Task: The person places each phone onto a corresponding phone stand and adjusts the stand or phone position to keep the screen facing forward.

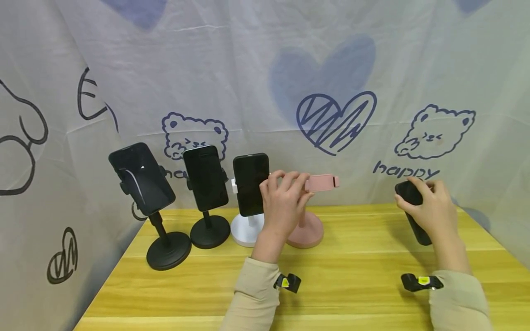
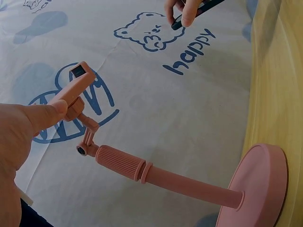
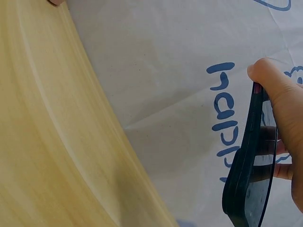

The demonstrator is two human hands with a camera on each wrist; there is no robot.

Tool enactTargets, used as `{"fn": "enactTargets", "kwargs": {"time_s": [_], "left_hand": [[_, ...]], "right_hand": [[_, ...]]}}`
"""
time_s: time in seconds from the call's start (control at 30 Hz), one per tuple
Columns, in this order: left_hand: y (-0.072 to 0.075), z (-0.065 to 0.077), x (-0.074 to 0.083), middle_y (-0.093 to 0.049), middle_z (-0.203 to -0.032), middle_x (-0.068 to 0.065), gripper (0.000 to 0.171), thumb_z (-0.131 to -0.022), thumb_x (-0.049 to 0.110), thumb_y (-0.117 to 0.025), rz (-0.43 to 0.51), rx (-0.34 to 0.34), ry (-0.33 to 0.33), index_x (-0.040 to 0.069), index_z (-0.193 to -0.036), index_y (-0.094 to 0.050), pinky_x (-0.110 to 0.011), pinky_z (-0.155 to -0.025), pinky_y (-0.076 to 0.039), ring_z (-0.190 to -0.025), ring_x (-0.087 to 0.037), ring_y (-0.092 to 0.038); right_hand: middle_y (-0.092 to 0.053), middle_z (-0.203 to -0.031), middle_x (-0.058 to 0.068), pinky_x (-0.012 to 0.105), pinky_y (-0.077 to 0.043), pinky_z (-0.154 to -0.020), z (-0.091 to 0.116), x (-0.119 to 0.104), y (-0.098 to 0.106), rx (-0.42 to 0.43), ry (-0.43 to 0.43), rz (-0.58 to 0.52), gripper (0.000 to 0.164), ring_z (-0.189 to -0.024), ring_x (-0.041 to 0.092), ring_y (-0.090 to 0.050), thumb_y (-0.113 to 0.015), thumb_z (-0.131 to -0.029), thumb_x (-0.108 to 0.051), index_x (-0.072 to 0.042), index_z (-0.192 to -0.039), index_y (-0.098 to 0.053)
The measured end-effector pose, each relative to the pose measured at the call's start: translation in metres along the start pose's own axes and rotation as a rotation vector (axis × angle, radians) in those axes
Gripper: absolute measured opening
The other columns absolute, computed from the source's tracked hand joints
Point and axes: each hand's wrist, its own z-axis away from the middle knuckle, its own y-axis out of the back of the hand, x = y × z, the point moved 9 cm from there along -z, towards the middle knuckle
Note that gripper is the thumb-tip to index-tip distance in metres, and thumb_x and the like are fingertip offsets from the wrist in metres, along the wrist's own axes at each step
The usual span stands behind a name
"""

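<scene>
My left hand [image 1: 283, 202] grips the clamp head of a pink phone stand [image 1: 305, 230]; in the left wrist view the thumb presses against the clamp. This stand's jointed neck and ribbed pole [image 2: 120, 161] run down to a round base on the table, and no phone sits in its clamp. Off to the right, my right hand [image 1: 434, 214] holds a dark smartphone [image 1: 418, 227] by its edges, tilted and raised off the table. The right wrist view shows the phone [image 3: 251, 165] edge-on, its glossy side toward the palm.
Left of the pink stand, a white stand [image 1: 244, 230] and two black stands [image 1: 210, 232] [image 1: 169, 250] each carry a dark phone. They stand in a row on the wood-grain table [image 1: 352, 276]. Behind hangs a pale cloth [image 1: 248, 92] printed with hearts and bears.
</scene>
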Motion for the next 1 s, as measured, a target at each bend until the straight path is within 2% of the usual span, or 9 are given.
{"fn": "enactTargets", "kwargs": {"time_s": [0.4, 0.6, 1.0], "left_hand": [[0.002, -0.002, 0.000, -0.067, -0.113, 0.004, 0.038, -0.082, 0.042, -0.075, 0.002, -0.010, 0.014, 0.024, -0.115, -0.069, -0.040, -0.087, -0.034, -0.110, -0.020, -0.047], [0.001, -0.002, -0.001, -0.066, -0.114, 0.002, 0.040, -0.081, 0.042, -0.077, -0.004, -0.023, 0.031, 0.023, -0.116, -0.068, -0.040, -0.087, -0.035, -0.109, -0.020, -0.047], [0.001, -0.003, -0.001, -0.065, -0.115, 0.001, 0.040, -0.082, 0.041, -0.077, 0.000, -0.037, 0.043, 0.022, -0.116, -0.069, -0.041, -0.088, -0.034, -0.110, -0.020, -0.046]], "right_hand": [[-0.043, -0.117, 0.030, 0.063, -0.042, -0.074, -0.001, -0.009, 0.008, 0.031, 0.027, -0.015, 0.060, -0.099, 0.045, -0.043, -0.070, -0.084, -0.038, -0.018, -0.138, -0.051], [-0.044, -0.117, 0.029, 0.061, -0.043, -0.075, -0.002, -0.017, 0.016, 0.078, 0.054, -0.034, 0.059, -0.100, 0.043, -0.044, -0.073, -0.081, -0.034, -0.018, -0.135, -0.053], [-0.045, -0.123, 0.031, 0.065, -0.044, -0.079, -0.003, -0.029, 0.026, 0.105, 0.076, -0.044, 0.062, -0.105, 0.046, -0.045, -0.076, -0.079, -0.030, -0.018, -0.135, -0.053]]}}
